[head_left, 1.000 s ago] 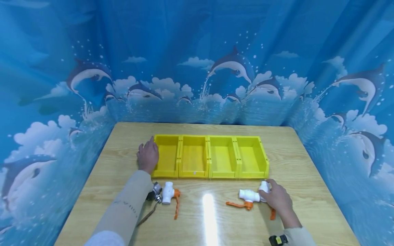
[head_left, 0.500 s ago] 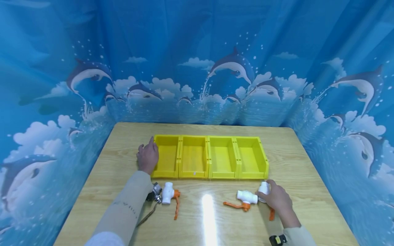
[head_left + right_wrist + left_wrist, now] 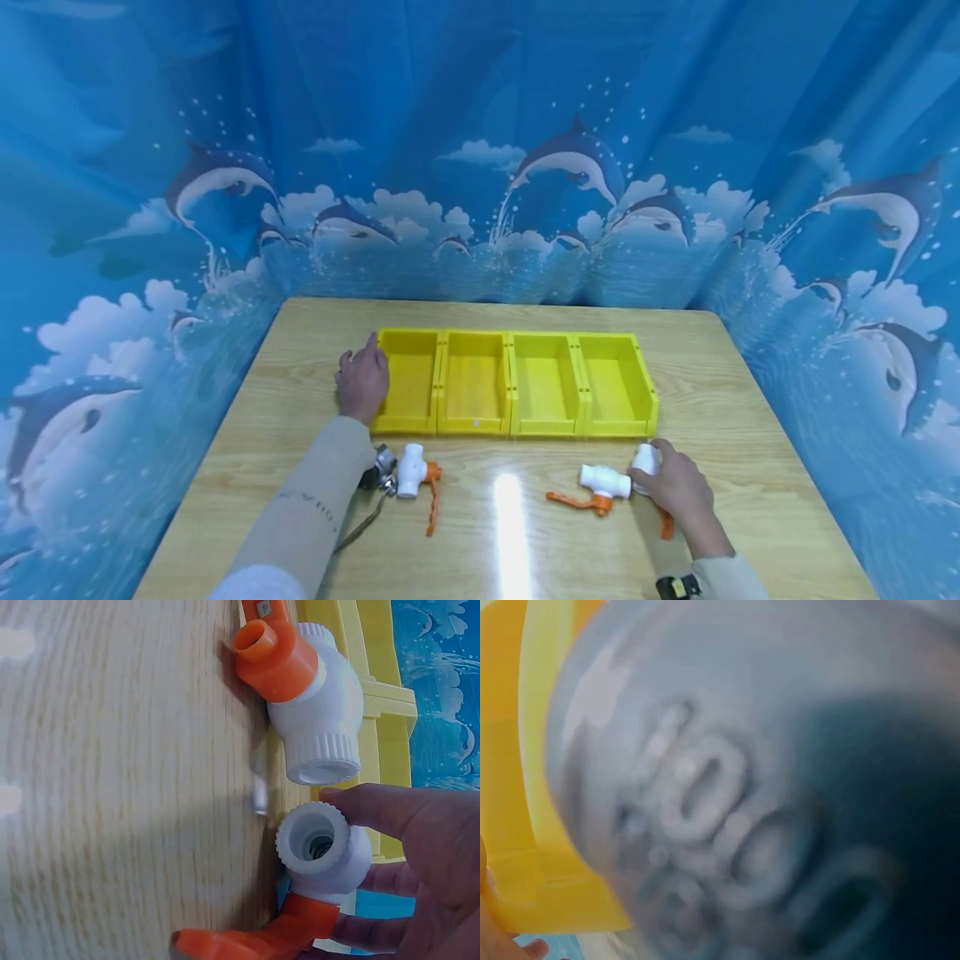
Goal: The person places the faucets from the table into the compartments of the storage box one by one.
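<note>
Four yellow bins (image 3: pixel 474 379), one careful pinch

Left hand (image 3: pixel 363 385) is at the bins' left end; can't tell if it's gripping or resting. Right hand (image 3: pixel 681 483) is pinching a white valve (image 3: pixel 645 458) just in front of the rightmost bin. I'd hold it by the body so its orange handle (image 3: pixel 255 940) doesn't snag.

bins (image 3: pixel 511 383) are yellow, plastic valves (image 3: pixel 411 473) white with orange handles (image 3: pixel 289 667), the table (image 3: pixel 750 492) pale wood grain, the far curtain (image 3: pixel 450 67) blue with dolphins (image 3: pixel 581 150) and white clouds (image 3: pixel 408 207).
</note>
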Demonstrator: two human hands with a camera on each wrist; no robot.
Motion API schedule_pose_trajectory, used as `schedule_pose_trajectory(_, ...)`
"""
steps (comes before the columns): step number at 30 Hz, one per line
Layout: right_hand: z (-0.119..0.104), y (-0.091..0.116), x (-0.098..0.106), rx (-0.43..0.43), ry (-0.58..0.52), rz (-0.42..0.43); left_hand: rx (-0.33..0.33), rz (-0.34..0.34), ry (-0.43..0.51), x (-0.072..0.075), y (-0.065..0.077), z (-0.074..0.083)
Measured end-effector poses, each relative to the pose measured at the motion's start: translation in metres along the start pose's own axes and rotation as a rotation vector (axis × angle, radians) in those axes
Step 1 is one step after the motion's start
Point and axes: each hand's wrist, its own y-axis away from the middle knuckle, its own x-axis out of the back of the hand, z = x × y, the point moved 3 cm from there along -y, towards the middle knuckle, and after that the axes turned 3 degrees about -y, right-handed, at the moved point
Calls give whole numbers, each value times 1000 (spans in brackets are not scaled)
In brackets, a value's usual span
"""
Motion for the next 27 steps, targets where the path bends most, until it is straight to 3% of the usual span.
schedule_pose_trajectory(21,1,2,-1,11,-2,5,-7,2,20,-2,0,-2)
schedule_pose_trajectory(27,-1,4,5,49,-4,24,8,-1,14,0,1,0)
